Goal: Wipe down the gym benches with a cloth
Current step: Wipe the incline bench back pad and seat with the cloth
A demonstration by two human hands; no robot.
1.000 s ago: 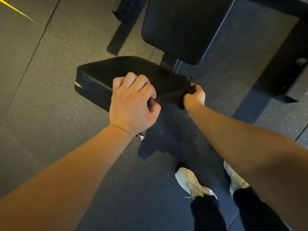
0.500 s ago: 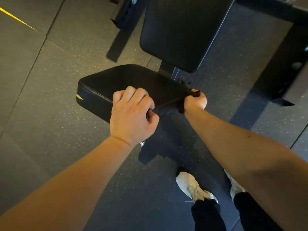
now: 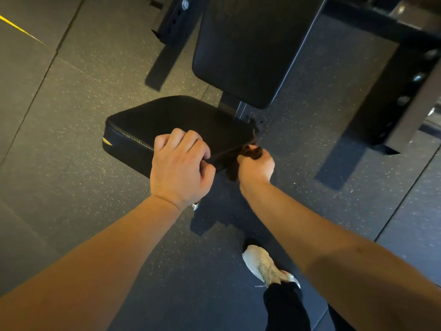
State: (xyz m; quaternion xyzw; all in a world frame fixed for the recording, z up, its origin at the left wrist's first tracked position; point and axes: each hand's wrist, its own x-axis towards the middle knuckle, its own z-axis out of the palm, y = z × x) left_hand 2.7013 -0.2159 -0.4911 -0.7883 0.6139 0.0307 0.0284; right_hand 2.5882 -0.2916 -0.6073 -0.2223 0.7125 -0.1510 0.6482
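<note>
A black padded bench seat (image 3: pixel 167 120) lies below me, with the black back pad (image 3: pixel 250 48) rising behind it. My left hand (image 3: pixel 179 163) grips the seat's near edge, fingers curled over the top and thumb under the rim. At the seat's near right corner, my right hand (image 3: pixel 256 167) holds a dark brown cloth (image 3: pixel 250 151) bunched in its fist and pressed against the pad's side. Part of the cloth hangs below the hand.
A black steel rack frame (image 3: pixel 393 96) with bolts stands on the right. Another black upright (image 3: pixel 171 27) is at the top left of the bench. My white shoe (image 3: pixel 265 266) stands on the speckled rubber floor (image 3: pixel 59 139) just before the bench.
The view has shifted, so the bench sits lower in frame. My right hand with the cloth has slid slightly along the seat's right corner. My left hand keeps its grip on the edge.
</note>
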